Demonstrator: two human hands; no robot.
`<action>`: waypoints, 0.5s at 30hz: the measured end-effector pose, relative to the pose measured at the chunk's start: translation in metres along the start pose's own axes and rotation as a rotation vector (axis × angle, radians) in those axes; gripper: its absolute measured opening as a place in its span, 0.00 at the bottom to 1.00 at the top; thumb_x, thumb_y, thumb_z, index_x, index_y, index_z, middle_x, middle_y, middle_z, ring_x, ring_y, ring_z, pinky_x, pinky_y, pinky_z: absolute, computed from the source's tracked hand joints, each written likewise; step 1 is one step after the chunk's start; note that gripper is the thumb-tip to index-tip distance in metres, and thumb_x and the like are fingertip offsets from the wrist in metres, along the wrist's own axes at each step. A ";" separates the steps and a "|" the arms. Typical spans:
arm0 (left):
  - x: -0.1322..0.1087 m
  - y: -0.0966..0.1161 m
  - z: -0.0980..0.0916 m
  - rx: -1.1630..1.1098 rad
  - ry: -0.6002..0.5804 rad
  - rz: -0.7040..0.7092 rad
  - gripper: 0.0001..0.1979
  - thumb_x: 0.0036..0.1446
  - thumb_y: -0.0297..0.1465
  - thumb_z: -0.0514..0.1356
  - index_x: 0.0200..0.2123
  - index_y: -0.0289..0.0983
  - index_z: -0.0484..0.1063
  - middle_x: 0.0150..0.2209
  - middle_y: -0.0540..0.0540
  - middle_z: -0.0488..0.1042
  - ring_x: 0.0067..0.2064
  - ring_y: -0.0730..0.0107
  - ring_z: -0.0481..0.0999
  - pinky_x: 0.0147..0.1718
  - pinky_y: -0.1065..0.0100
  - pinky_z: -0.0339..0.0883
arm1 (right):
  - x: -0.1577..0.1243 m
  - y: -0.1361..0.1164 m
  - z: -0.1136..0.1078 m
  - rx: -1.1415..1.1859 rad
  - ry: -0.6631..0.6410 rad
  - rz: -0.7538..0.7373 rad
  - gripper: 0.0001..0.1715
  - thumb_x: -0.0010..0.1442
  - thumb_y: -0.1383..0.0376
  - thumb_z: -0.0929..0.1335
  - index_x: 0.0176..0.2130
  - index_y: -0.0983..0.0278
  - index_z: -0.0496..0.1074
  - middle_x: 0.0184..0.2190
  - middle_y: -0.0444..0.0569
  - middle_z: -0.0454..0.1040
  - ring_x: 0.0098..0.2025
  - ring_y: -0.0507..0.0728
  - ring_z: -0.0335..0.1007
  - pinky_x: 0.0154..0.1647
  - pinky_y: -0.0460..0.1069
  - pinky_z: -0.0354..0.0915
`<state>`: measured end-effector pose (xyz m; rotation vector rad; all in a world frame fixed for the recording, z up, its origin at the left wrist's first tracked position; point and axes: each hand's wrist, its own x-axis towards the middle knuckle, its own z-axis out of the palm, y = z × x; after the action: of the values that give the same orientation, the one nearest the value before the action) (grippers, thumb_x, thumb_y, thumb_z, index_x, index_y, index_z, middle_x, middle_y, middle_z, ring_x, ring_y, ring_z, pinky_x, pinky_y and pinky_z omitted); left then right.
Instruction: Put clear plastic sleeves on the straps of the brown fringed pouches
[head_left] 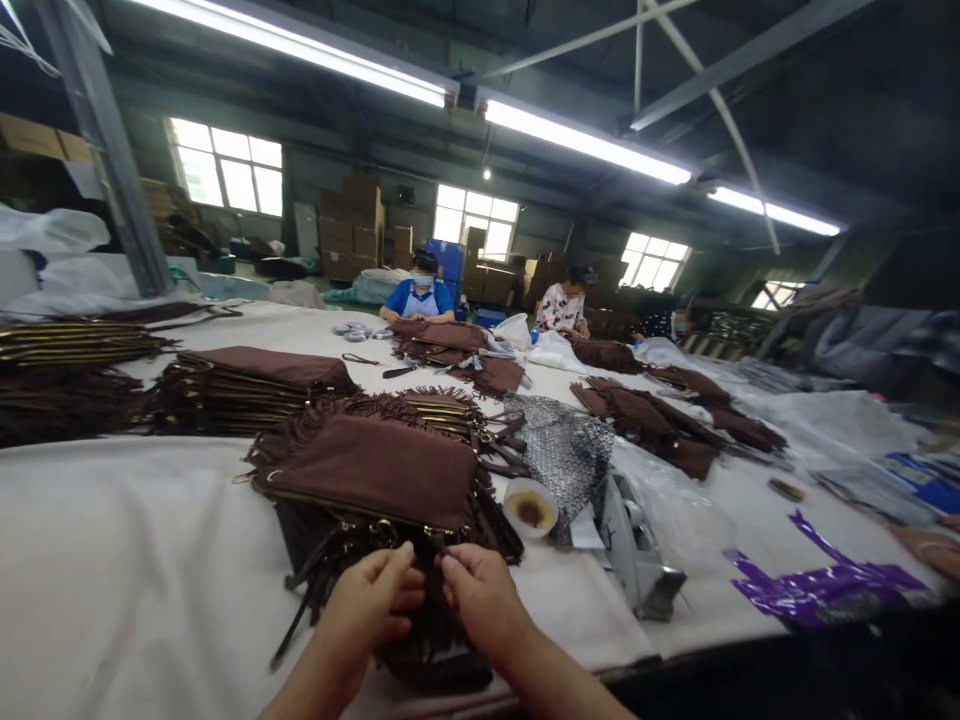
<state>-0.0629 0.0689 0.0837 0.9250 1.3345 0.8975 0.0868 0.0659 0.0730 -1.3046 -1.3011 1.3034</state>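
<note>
In front of me a stack of dark brown fringed bags rises from the table, and the top bag lies flat with brass-coloured hardware along its near edge. My left hand is closed at that near edge, thumb against curled fingers; what it grips I cannot make out. My right hand pinches the end of a dark brown strap just beside it. Below and between the hands, dark fringe and another brown bag show at the table's front edge. Loose wrist straps hang out on the left of the stack.
Right of the stack stand a white bowl with brown residue and a grey tape dispenser. Purple plastic lies farther right. More bag piles cover the left and far table. Co-workers sit across; part of another person's arm shows at right.
</note>
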 end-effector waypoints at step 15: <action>0.034 0.005 0.027 -0.253 0.274 0.144 0.22 0.48 0.44 0.64 0.21 0.40 0.55 0.13 0.61 0.50 0.13 0.82 0.50 0.12 0.77 0.43 | -0.047 0.016 -0.026 0.754 -0.194 0.353 0.18 0.50 0.53 0.71 0.31 0.62 0.63 0.14 0.32 0.53 0.14 0.44 0.44 0.15 0.42 0.46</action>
<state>-0.0349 0.1017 0.0760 0.7259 1.3561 1.3089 0.1180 0.0203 0.0643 -0.8908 -0.5811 1.9543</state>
